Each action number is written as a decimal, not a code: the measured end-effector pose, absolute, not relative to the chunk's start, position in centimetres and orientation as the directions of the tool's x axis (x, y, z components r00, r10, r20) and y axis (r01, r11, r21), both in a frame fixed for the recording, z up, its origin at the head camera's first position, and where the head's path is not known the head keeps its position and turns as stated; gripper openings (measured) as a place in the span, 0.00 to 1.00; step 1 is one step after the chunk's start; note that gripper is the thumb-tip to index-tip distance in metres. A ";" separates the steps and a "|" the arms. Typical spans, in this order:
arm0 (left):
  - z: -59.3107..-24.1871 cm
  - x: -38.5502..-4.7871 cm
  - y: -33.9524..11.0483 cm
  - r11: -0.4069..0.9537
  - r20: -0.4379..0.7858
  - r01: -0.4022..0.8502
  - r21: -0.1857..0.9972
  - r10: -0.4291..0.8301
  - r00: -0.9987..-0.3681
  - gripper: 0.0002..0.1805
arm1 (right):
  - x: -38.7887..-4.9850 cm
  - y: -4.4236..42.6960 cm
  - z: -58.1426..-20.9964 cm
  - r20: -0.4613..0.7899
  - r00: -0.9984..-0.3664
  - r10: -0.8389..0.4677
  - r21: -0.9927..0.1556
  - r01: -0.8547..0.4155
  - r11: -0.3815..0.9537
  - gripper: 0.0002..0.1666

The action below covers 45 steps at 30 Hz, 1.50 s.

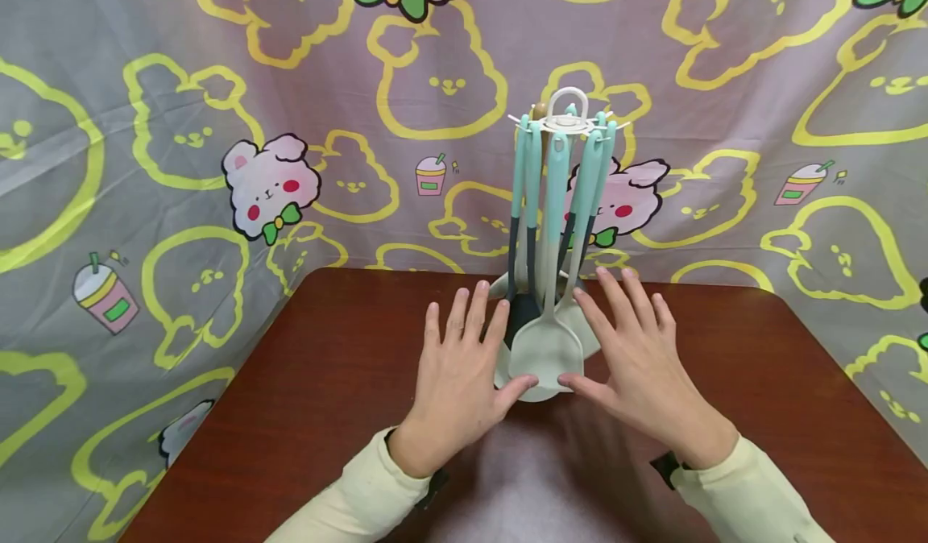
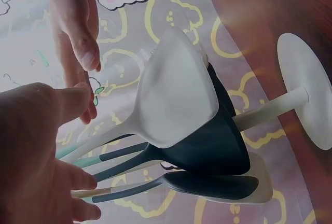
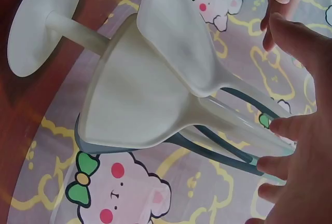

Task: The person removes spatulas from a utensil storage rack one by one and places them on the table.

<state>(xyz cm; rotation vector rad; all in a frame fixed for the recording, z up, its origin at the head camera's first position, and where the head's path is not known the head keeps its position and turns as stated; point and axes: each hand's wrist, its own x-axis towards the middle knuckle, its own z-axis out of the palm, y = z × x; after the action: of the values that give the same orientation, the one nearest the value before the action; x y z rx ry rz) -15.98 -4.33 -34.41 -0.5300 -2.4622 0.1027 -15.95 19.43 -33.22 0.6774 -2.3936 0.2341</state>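
A white utensil stand with a looped top [image 1: 569, 108] holds several hanging kitchen utensils with mint-green handles [image 1: 557, 180]. Their heads are pale grey or dark, among them a broad pale head [image 1: 547, 354] at the front, a pale turner [image 3: 140, 94] and a dark spatula [image 2: 223, 141]. The stand's round white base [image 2: 310, 94] shows in both wrist views. My left hand [image 1: 460, 374] is spread at the left of the utensils, and my right hand [image 1: 648, 374] is spread at their right. Neither grips anything; whether the fingertips touch the utensils I cannot tell.
The stand is on a dark reddish-brown table [image 1: 348, 350]. Behind and beside the table hangs a grey-pink cloth [image 1: 362, 229] printed with yellow bear outlines, rabbits and cups. A bright reflection lies on the tabletop between my forearms.
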 end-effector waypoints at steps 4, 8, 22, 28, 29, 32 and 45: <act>-34.4 -16.3 -4.5 0.895 0.605 0.410 -0.174 0.426 -0.673 0.45 | -16.1 19.5 -33.2 0.641 -0.630 -0.439 0.001 -0.571 0.821 0.53; -34.8 -17.0 -4.7 0.832 0.725 0.544 -0.110 0.441 -0.528 0.30 | -16.2 19.7 -33.0 0.644 -0.615 -0.455 -0.011 -0.603 0.798 0.51; -35.4 -18.1 -4.8 0.704 0.835 0.711 -0.002 0.392 -0.386 0.15 | -15.8 19.9 -32.4 0.708 -0.592 -0.385 -0.112 -0.633 0.766 0.31; -35.0 -18.5 -5.0 0.658 0.851 0.752 0.029 0.378 -0.364 0.14 | -15.9 20.1 -32.4 0.740 -0.559 -0.375 -0.127 -0.662 0.739 0.28; -34.8 -18.5 -5.0 0.652 0.855 0.758 0.041 0.370 -0.364 0.14 | -15.9 20.1 -32.4 0.740 -0.560 -0.372 -0.129 -0.661 0.739 0.29; -34.5 -18.7 -5.2 0.637 0.865 0.768 0.072 0.343 -0.366 0.13 | -15.9 20.2 -32.3 0.740 -0.572 -0.355 -0.148 -0.653 0.743 0.33; -35.2 -18.5 -5.2 0.625 0.875 0.774 0.099 0.316 -0.367 0.12 | -17.6 19.9 -28.6 0.827 -0.505 -0.246 -0.243 -0.716 0.654 0.31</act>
<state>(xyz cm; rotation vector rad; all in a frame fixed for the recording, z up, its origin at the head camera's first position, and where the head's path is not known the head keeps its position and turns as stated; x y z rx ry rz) -18.54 -5.17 -35.18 -0.8611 -1.9481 -0.6413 -17.62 19.94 -28.64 0.7455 -2.0650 0.7415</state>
